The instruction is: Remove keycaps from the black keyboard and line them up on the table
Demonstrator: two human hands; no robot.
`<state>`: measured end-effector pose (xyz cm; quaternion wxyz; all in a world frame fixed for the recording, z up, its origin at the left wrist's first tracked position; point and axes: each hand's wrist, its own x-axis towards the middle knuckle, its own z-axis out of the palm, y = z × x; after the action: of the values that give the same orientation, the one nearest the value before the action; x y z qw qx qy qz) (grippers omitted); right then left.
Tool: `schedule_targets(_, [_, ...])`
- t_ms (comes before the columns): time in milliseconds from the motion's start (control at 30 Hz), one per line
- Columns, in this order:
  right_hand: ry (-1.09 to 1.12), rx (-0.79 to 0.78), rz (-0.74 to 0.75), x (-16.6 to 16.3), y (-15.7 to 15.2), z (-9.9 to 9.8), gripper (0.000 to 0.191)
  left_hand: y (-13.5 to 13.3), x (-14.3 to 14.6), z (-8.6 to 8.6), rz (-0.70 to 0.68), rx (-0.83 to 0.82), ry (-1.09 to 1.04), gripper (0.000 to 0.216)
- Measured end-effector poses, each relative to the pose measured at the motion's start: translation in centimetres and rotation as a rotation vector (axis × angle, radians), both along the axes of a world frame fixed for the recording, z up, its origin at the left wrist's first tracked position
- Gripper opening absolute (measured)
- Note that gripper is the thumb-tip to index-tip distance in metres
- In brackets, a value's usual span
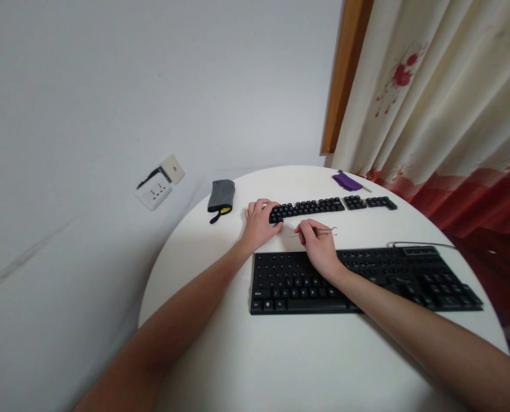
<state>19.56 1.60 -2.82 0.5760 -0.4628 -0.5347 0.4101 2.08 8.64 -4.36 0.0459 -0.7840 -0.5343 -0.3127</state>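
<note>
A black keyboard (392, 274) lies across the round white table (280, 355). Beyond it, rows of loose black keycaps (319, 206) are lined up in a strip. My left hand (259, 224) rests at the left end of that strip, fingers curled onto the end keycaps. My right hand (321, 247) hovers over the keyboard's top edge, pinched on a thin wire keycap puller (325, 231) that sticks out to the right.
A grey pouch with a yellow tab (220, 197) lies at the table's far left edge. A purple cloth (347, 182) sits at the far side. A wall socket (154, 191) is on the white wall; a floral curtain (443, 103) hangs at right.
</note>
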Motion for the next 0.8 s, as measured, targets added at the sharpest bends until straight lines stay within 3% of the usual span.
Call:
schedule_targets(200, [-0.008, 0.005, -0.003, 0.05, 0.06, -0.14, 0.035, -0.14, -0.13, 0.08, -0.022, -0.02, -0.004, 0.053])
schedule_targets(400, [-0.005, -0.009, -0.012, -0.02, 0.05, -0.13, 0.034, -0.87, -0.41, 0.32, -0.139, -0.03, 0.031, 0.06])
schedule_targets(667, [-0.018, 0.01, -0.003, -0.02, -0.11, 0.05, 0.034, -0.45, -0.08, 0.18, -0.045, -0.029, 0.025, 0.06])
schedule_targets(800, [-0.02, 0.008, 0.003, -0.05, -0.23, 0.18, 0.035, -0.45, -0.12, 0.39, -0.077, -0.018, -0.003, 0.055])
